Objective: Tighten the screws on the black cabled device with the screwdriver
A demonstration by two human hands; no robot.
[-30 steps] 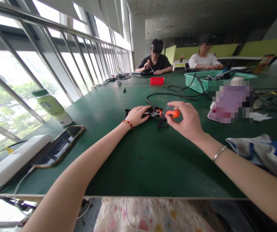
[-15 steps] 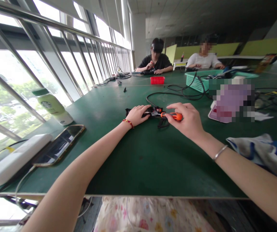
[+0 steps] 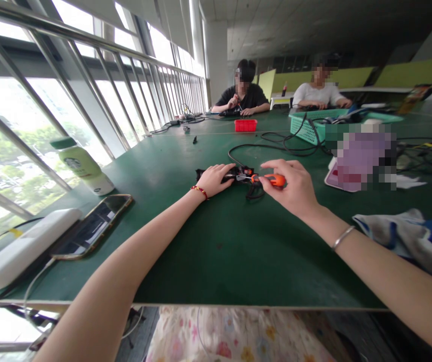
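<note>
My left hand (image 3: 215, 181) lies over a black device with a cord (image 3: 246, 172), holding it against the green table (image 3: 216, 261). Its fingers and palm cover the left part of the device, so its kind cannot be made out. In my right hand (image 3: 293, 183) is an orange-handled screwdriver (image 3: 277, 180), tilted almost level. The metal shaft points left into the device's exposed inside; the exact spot where the tip rests is too small to see. My right index finger is raised a little above the handle, with the thumb along its near side.
To the left are a bottle (image 3: 84, 166), a phone (image 3: 95, 226) and a white power strip (image 3: 27, 246). A red basket (image 3: 245, 125), a green basket (image 3: 306, 128) and black cables lie farther back. A cloth (image 3: 408, 234) is on the right. Two people sit across the table.
Almost nothing differs. The screwdriver handle and my right fingers have shifted very slightly to the right; my left hand stays in place on the device.
</note>
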